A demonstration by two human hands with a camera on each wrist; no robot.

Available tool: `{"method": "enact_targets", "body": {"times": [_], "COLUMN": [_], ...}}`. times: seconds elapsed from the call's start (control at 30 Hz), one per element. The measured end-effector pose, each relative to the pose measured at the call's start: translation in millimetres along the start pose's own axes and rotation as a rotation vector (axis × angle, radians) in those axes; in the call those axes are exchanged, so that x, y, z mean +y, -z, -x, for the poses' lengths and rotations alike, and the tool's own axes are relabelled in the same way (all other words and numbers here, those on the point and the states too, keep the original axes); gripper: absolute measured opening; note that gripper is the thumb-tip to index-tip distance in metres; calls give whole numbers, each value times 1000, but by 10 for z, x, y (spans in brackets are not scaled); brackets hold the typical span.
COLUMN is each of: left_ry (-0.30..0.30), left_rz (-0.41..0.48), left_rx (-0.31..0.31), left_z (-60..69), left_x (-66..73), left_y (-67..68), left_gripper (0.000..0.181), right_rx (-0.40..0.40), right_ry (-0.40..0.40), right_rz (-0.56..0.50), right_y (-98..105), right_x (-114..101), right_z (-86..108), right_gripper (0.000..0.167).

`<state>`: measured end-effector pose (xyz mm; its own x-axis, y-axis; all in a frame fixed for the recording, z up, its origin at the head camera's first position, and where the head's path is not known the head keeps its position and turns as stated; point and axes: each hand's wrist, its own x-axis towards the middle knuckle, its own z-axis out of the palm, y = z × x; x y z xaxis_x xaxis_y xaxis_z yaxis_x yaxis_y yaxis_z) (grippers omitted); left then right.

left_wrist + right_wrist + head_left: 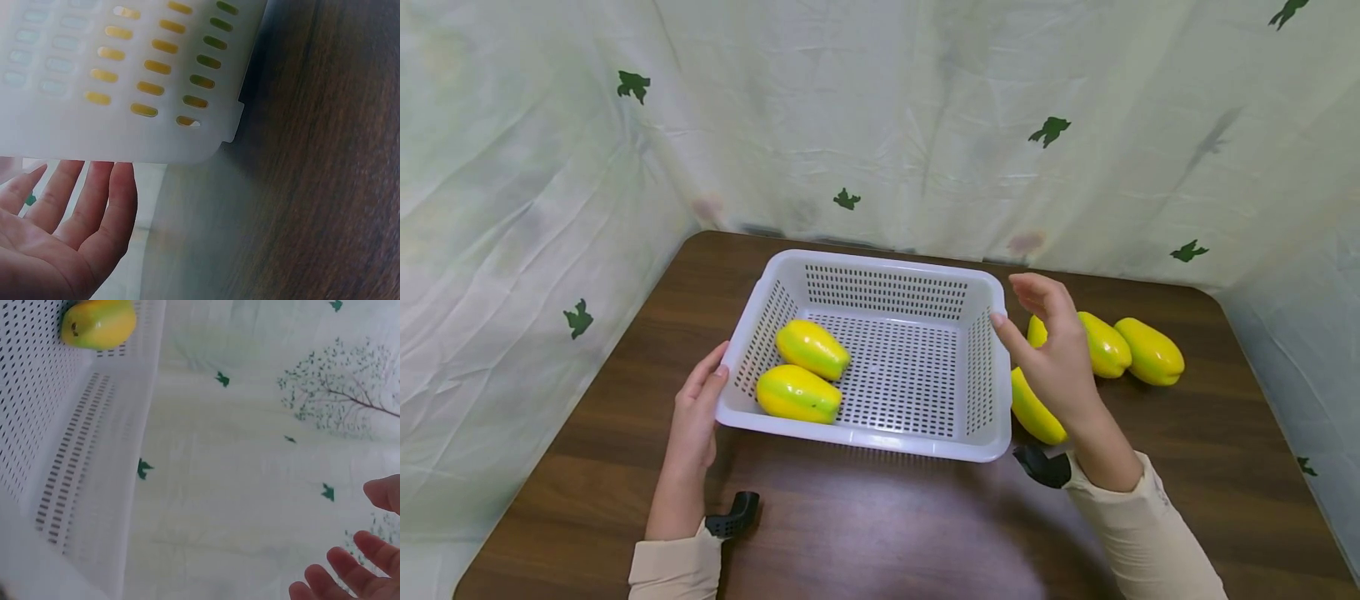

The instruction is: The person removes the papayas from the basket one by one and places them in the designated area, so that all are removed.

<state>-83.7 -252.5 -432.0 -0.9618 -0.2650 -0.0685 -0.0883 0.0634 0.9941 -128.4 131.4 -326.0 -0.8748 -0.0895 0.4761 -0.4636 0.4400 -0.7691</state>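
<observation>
A white perforated basket holds two yellow-green fruits at its left side. My left hand grips the basket's left rim, thumb at the top edge. In the left wrist view, the fingers of that hand reach behind the edge of the basket, which hides their tips. My right hand is beside the right rim, thumb and fingers spread. The right wrist view shows this hand apart from the basket, holding nothing; a fruit shows inside.
Several more yellow fruits lie on the dark wooden table to the right of the basket, some partly hidden by my right hand. A pale curtain with green leaf shapes hangs behind the table and along its sides.
</observation>
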Motion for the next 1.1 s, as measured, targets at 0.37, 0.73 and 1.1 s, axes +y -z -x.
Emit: {"method": "enact_targets", "body": {"times": [0.37, 0.73, 1.1], "left_ry": [7, 10, -4], "left_rz": [8, 9, 26], "left_rx": [5, 3, -3], "left_z": [-4, -5, 1], "left_x": [11, 12, 6], "left_y": [-12, -13, -9], "left_gripper": [50, 49, 49], "right_rx": [-133, -349, -588], "right_ry": [153, 187, 29], "right_rz": [4, 51, 45], "right_y": [-480, -1067, -1459], "right_x": [-51, -3, 88], "right_z": [-270, -436, -494], "right_gripper": [45, 49, 56]}}
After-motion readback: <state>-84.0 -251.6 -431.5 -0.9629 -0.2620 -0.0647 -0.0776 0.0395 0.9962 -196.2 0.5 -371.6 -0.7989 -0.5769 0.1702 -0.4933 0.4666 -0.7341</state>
